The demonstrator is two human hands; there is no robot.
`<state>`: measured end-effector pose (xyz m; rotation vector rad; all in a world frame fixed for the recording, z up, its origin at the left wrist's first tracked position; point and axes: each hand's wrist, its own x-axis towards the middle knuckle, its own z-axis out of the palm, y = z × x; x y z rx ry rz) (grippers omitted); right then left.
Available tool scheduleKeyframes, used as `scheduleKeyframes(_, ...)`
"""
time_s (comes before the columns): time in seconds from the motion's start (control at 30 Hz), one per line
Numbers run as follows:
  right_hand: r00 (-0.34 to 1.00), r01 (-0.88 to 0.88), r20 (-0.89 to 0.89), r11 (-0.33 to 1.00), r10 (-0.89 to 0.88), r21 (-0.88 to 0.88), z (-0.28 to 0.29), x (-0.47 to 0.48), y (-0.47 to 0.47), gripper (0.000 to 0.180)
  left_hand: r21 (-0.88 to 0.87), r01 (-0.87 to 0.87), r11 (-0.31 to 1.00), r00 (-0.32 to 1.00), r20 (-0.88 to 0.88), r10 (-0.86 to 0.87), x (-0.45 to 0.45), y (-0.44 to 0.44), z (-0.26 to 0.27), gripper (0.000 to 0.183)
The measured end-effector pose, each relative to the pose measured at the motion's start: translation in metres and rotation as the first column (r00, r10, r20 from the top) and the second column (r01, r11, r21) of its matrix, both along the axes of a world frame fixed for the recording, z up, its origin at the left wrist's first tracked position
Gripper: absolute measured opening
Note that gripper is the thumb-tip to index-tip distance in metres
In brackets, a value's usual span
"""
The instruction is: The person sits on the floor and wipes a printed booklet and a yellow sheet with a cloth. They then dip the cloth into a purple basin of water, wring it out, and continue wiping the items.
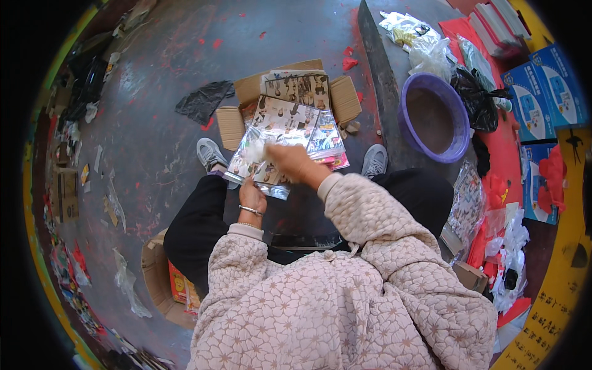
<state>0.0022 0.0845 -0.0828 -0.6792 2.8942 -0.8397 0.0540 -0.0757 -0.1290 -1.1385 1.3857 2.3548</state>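
Observation:
My left hand (253, 196), with a bracelet at its wrist, grips the near edge of a clear plastic sleeve (276, 191) that holds picture sheets. Over the upper part of that sleeve is my right hand (289, 162), blurred, closed on a whitish wad (255, 150), perhaps cloth or tissue. Beneath and beyond lie more printed sheets with small figures (300, 90), some in glossy film, on an open cardboard box (346, 98) between my feet. A pink printed packet (337, 161) shows at the pile's near right.
A purple basin (402, 120) stands on the right beside a black plastic bag (478, 99), with clear bags (430, 55) beyond. Blue printed boxes (527, 101) line the far right. A crumpled dark sheet (203, 101) lies left of the box. Another carton (155, 277) sits by my left leg.

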Motion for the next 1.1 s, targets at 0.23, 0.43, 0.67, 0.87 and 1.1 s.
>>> scheduleKeyframes(0.23, 0.943, 0.297, -0.175, 0.953, -0.282, 0.06, -0.048, 0.004, 0.037, 0.026, 0.01, -0.058, 0.998, 0.998, 0.019, 0.057, 0.002, -0.007, -0.012, 0.031)
scheduleKeyframes(0.43, 0.751, 0.554, 0.073, 0.686, -0.657, 0.471, -0.032, -0.048, 0.084, 0.018, -0.174, 0.019, 0.984, 1.0, 0.027, -0.014, 0.007, -0.011, 0.008, 0.028)
scheduleKeyframes(0.67, 0.646, 0.763, 0.093, 0.645, -0.758, -0.048, 0.027, -0.073, 0.084, 0.016, -0.157, 0.006, 0.988, 1.0, -0.022, -0.01, 0.01, -0.016, 0.008, 0.024)
scheduleKeyframes(0.87, 0.99, 0.138, 0.003, 0.979, -0.139, -0.154, 0.028, -0.024, -0.025, 0.015, -0.035, 0.105, 0.994, 0.986, -0.125, -0.109, 0.003, -0.007, 0.011, 0.02)
scheduleKeyframes(1.1, 0.97, -0.021, -0.241, 1.0, 0.025, 0.019, -0.042, -0.007, -0.018, 0.012, -0.092, 0.229, 0.969, 0.951, -0.192, -0.242, 0.001, -0.002, 0.025, 0.025)
